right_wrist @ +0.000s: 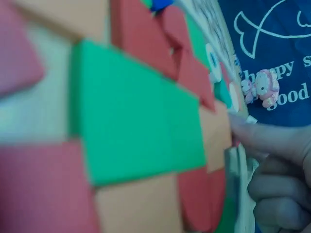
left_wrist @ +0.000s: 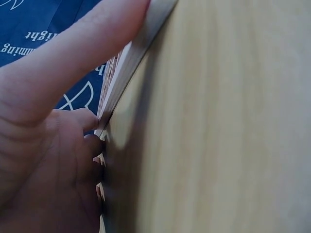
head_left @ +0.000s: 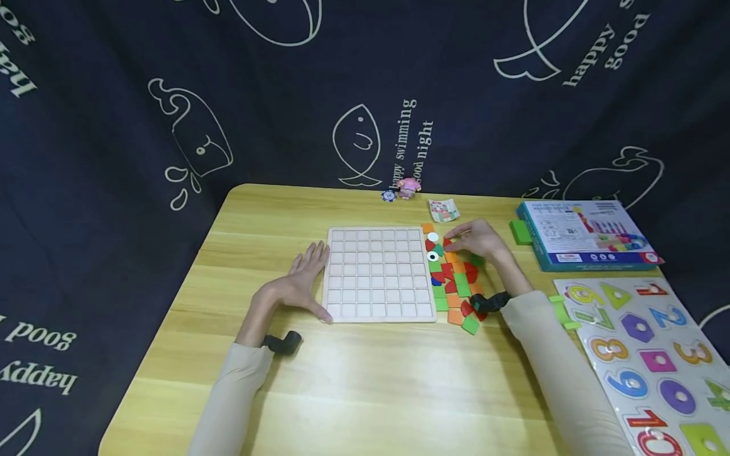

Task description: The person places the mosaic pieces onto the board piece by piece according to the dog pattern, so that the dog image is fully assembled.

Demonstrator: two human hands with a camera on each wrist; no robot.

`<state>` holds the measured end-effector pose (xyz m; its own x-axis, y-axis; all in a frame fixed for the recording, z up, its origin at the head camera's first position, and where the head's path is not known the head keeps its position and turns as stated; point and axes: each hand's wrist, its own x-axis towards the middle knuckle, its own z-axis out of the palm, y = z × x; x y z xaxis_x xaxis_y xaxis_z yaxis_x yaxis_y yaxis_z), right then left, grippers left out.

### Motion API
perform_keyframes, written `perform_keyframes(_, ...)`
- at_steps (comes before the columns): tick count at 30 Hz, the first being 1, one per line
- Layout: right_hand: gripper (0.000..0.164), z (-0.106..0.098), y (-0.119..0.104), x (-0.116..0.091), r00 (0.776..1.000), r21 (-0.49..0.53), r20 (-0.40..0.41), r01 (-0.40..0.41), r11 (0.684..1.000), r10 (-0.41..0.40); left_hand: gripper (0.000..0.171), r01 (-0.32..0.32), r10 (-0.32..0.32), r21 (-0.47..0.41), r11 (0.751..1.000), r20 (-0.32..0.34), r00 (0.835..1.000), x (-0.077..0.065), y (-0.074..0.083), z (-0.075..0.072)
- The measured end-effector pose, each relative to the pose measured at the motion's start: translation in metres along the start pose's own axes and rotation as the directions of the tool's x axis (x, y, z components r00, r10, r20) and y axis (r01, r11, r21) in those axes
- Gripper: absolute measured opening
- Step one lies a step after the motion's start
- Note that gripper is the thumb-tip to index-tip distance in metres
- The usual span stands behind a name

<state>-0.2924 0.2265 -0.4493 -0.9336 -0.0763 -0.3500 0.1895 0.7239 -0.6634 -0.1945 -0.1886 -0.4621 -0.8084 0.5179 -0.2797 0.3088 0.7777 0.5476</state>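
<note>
A pale square board (head_left: 378, 276) with a grid of shallow squares lies mid-table. My left hand (head_left: 296, 285) rests against its left edge, fingers spread and thumb at the near corner. The left wrist view shows that thumb along the board's side (left_wrist: 121, 77). Just right of the board, flat coloured pieces lie crowded together: green (right_wrist: 136, 121), orange and red ones, plus white discs (head_left: 433, 237). Over their far end, my right hand (head_left: 476, 239) pinches a small red piece (head_left: 447, 242) between thumb and finger. Its other fingers are curled in the right wrist view.
A boxed toy (head_left: 587, 234) stands at the back right beside a green block (head_left: 520, 232). In front of it lies a number-and-shape board (head_left: 639, 354). A small card (head_left: 443, 210), a pink figurine (head_left: 408, 187) and a round chip (head_left: 388, 196) sit along the back edge.
</note>
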Motion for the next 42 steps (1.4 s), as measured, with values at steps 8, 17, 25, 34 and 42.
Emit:
perform_keyframes(8,0.03,-0.001,0.003,0.0,0.994,-0.061,-0.011,0.111,0.992,-0.111,0.154,0.001,-0.001,0.002,1.0,0.005,1.0,0.002,-0.002,0.0)
perform_keyframes(17,0.036,-0.001,0.001,0.001,0.985,-0.083,-0.017,0.172,0.982,-0.174,0.155,0.011,-0.011,-0.01,1.0,-0.008,1.0,-0.001,-0.005,0.0)
perform_keyframes(25,0.033,0.024,-0.046,-0.003,0.974,0.101,-0.001,0.227,0.969,-0.228,0.154,-0.008,0.008,0.003,1.0,-0.013,1.0,-0.001,-0.005,0.002)
perform_keyframes(34,0.023,0.081,-0.097,0.014,0.961,0.165,0.028,0.266,0.95,-0.274,0.155,0.007,-0.007,-0.005,1.0,-0.009,1.0,-0.001,-0.004,0.003)
perform_keyframes(42,0.024,0.097,-0.104,0.023,0.963,0.15,-0.004,0.268,0.952,-0.27,0.155,0.011,-0.011,-0.005,1.0,-0.008,1.0,0.0,-0.004,0.002)
